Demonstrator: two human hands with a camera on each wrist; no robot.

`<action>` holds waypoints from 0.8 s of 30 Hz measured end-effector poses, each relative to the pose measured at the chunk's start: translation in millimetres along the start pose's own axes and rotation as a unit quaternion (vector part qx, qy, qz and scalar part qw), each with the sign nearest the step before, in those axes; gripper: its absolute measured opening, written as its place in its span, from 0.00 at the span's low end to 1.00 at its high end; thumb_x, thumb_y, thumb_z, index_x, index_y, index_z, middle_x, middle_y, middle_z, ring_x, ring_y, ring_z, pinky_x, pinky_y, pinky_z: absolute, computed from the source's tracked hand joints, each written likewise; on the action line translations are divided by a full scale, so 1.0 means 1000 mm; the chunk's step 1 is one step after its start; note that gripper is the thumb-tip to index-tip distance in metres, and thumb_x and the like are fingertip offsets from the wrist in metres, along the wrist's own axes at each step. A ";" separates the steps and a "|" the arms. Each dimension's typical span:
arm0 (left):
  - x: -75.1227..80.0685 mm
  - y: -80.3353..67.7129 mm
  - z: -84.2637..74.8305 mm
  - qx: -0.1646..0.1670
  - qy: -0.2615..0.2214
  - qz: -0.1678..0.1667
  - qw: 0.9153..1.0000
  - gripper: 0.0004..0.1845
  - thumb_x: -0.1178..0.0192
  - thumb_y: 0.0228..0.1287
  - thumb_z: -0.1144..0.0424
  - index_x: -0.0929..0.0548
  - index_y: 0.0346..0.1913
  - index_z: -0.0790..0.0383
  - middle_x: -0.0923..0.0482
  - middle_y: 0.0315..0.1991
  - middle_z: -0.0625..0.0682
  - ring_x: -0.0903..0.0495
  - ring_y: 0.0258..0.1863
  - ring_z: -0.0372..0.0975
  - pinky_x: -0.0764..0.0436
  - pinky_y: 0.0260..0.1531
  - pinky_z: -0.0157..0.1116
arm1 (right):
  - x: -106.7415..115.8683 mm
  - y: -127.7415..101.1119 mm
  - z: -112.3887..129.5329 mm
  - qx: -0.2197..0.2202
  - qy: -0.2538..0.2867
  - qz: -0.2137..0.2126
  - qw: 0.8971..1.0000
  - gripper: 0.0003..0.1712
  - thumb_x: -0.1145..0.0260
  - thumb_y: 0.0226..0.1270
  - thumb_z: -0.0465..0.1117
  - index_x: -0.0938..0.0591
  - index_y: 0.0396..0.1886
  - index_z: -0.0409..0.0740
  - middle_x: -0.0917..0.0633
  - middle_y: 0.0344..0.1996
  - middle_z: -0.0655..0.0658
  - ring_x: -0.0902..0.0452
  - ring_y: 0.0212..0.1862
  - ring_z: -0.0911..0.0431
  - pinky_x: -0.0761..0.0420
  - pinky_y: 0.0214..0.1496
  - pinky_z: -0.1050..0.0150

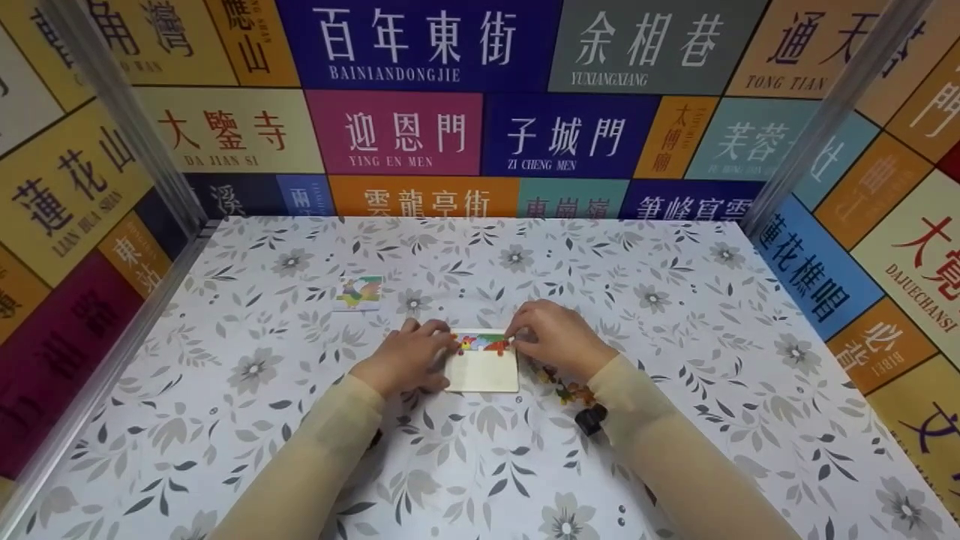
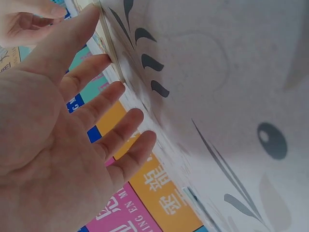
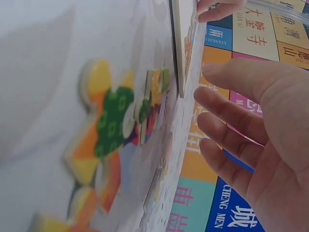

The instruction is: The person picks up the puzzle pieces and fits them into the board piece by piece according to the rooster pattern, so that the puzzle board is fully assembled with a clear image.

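A small pale puzzle board [image 1: 481, 373] lies on the table between the hands. Colourful jigsaw pieces [image 1: 480, 343] fill a strip along its far side; its nearer part is bare. My left hand [image 1: 409, 358] rests at the board's left side, thumb by the near corner and fingers by the far one. In the left wrist view its fingers [image 2: 104, 96] are spread and fairly straight. At the far right corner, my right hand [image 1: 562, 334] touches the end of the strip with its fingertips. The right wrist view shows its fingers [image 3: 231, 106] extended, with no piece visible between them.
Several loose jigsaw pieces [image 3: 113, 121] lie right of the board, partly under the right hand in the head view. A small picture card [image 1: 358, 293] lies farther back on the left. Walls with printed signs [image 1: 420, 49] border the flower-patterned table [image 1: 255, 367].
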State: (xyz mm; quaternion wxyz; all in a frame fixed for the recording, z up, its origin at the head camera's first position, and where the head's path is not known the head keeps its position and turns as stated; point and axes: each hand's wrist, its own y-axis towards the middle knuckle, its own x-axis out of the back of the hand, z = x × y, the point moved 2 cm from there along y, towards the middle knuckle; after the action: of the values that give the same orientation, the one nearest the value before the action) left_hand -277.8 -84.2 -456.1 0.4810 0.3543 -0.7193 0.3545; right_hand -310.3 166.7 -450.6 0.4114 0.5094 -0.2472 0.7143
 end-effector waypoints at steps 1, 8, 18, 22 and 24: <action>0.000 0.000 0.000 -0.004 0.000 -0.003 1.000 0.26 0.26 0.61 0.52 0.18 0.61 0.48 0.32 0.73 0.52 0.33 0.64 0.55 0.28 0.61 0.59 | 0.001 -0.001 -0.001 0.000 0.002 -0.003 1.000 0.08 0.30 0.69 0.42 0.07 0.43 0.53 0.13 0.45 0.53 0.18 0.51 0.55 0.18 0.55 0.53; -0.001 0.002 0.002 -0.002 0.009 -0.002 1.000 0.26 0.26 0.62 0.50 0.18 0.62 0.48 0.32 0.73 0.51 0.33 0.64 0.54 0.29 0.62 0.58 | 0.006 -0.010 -0.013 -0.024 0.023 -0.011 0.999 0.09 0.31 0.69 0.42 0.08 0.45 0.52 0.13 0.45 0.53 0.19 0.52 0.55 0.19 0.59 0.53; 0.001 0.002 0.002 0.007 -0.005 0.007 1.000 0.27 0.26 0.61 0.50 0.19 0.63 0.49 0.33 0.73 0.50 0.34 0.65 0.54 0.32 0.65 0.58 | 0.009 -0.016 -0.029 -0.025 0.013 -0.027 0.999 0.08 0.28 0.67 0.41 0.08 0.44 0.50 0.12 0.44 0.52 0.18 0.49 0.54 0.18 0.55 0.52; 0.001 0.003 0.002 0.007 -0.012 0.007 1.000 0.28 0.25 0.61 0.50 0.19 0.63 0.49 0.32 0.73 0.50 0.34 0.66 0.54 0.32 0.65 0.58 | 0.011 -0.018 -0.034 -0.040 0.013 -0.028 0.999 0.09 0.28 0.66 0.39 0.08 0.44 0.50 0.12 0.44 0.51 0.19 0.49 0.53 0.18 0.54 0.52; 0.001 0.003 0.002 0.009 -0.012 0.009 1.000 0.28 0.26 0.61 0.50 0.19 0.63 0.49 0.33 0.74 0.50 0.34 0.66 0.54 0.32 0.65 0.58 | 0.012 -0.019 -0.036 -0.051 0.012 -0.029 0.998 0.09 0.28 0.66 0.39 0.08 0.44 0.51 0.12 0.45 0.51 0.20 0.50 0.53 0.19 0.56 0.52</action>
State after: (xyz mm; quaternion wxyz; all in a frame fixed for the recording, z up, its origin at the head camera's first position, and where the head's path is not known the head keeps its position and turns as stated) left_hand -281.7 -84.6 -456.7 0.4660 0.3560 -0.7250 0.3613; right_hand -315.1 208.7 -454.0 0.4604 0.4861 -0.2634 0.6946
